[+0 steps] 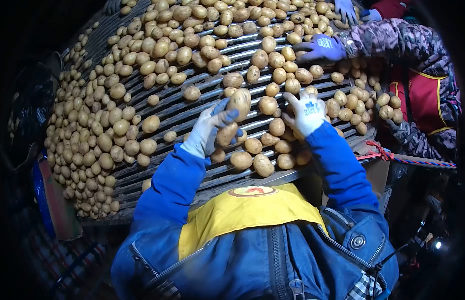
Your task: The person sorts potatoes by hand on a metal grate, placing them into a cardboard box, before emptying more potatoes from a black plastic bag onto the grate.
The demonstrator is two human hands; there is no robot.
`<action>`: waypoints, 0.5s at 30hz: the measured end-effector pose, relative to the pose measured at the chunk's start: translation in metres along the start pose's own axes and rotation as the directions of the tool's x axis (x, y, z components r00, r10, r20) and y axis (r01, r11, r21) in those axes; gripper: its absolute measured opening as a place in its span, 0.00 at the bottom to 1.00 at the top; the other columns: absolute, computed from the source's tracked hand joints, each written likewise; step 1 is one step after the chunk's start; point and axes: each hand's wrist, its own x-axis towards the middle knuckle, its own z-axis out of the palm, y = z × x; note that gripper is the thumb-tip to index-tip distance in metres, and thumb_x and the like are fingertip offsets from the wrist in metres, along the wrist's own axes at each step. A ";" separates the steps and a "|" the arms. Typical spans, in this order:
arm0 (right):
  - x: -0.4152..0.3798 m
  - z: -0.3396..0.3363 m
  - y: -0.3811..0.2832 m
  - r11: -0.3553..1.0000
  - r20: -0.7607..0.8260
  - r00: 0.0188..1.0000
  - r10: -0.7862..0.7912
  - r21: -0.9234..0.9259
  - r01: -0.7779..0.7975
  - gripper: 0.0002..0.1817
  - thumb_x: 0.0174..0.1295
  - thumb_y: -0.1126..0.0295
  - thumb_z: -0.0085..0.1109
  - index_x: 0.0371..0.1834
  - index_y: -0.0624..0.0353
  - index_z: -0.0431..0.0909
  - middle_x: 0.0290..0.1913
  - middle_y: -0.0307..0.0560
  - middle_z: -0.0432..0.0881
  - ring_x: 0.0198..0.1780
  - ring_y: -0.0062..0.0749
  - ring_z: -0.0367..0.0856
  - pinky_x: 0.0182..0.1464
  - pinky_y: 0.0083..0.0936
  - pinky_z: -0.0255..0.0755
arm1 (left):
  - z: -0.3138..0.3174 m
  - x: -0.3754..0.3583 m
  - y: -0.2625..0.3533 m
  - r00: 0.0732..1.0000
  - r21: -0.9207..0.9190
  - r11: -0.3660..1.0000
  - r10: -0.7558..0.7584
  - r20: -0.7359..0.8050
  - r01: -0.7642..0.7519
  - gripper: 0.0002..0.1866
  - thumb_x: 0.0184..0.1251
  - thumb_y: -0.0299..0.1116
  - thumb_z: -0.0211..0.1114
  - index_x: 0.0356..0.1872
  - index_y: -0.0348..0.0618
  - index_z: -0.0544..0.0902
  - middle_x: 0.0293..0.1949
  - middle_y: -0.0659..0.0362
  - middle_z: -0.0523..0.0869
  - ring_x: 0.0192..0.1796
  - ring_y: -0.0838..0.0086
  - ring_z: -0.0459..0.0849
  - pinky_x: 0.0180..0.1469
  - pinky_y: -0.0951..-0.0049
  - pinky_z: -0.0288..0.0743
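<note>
My left hand [206,131], in a white glove with blue fingers, is closed around two potatoes. The larger potato [239,104] sticks up above the fingers, and a smaller potato [226,135] sits lower against the palm. My right hand [306,114], in a white glove with blue print, reaches over the potatoes with its thumb and fingers apart. A round potato [268,105] lies just left of its fingertips. Both hands are above a slatted metal rack [165,104] covered with loose potatoes. More potatoes [263,165] rest at the near edge below my hands.
A dense heap of small potatoes [92,150] covers the left side. On the right, another person's purple-gloved hand [322,48] reaches in from a camouflage sleeve [392,40]. Further gloved hands show at the top. A red and blue rope [417,161] runs along the right edge.
</note>
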 end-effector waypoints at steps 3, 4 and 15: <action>0.013 -0.006 -0.001 0.999 0.031 0.999 -0.035 -0.024 0.036 0.26 0.61 0.55 0.67 0.64 0.46 0.81 0.53 0.53 0.84 0.57 0.50 0.81 0.56 0.52 0.73 | 0.006 -0.003 -0.002 1.000 -0.169 0.986 0.004 0.016 -0.001 0.32 0.75 0.51 0.67 0.70 0.37 0.74 0.59 0.47 0.85 0.41 0.66 0.90 0.41 0.66 0.89; 0.012 -0.010 0.002 0.984 -0.055 0.996 -0.076 0.155 0.083 0.27 0.61 0.54 0.67 0.64 0.48 0.81 0.54 0.55 0.83 0.56 0.52 0.81 0.58 0.52 0.73 | 0.005 -0.003 -0.005 1.000 -0.166 0.986 0.013 0.019 -0.010 0.31 0.78 0.53 0.62 0.68 0.37 0.75 0.58 0.46 0.86 0.41 0.65 0.91 0.39 0.65 0.89; -0.043 -0.008 -0.058 -0.645 0.176 0.973 -0.151 0.729 -0.232 0.41 0.65 0.66 0.70 0.79 0.61 0.61 0.68 0.54 0.74 0.60 0.44 0.83 0.60 0.39 0.82 | 0.035 -0.022 -0.014 0.982 0.069 0.998 0.000 0.187 -0.013 0.34 0.80 0.58 0.56 0.67 0.34 0.77 0.43 0.50 0.89 0.39 0.67 0.90 0.42 0.70 0.86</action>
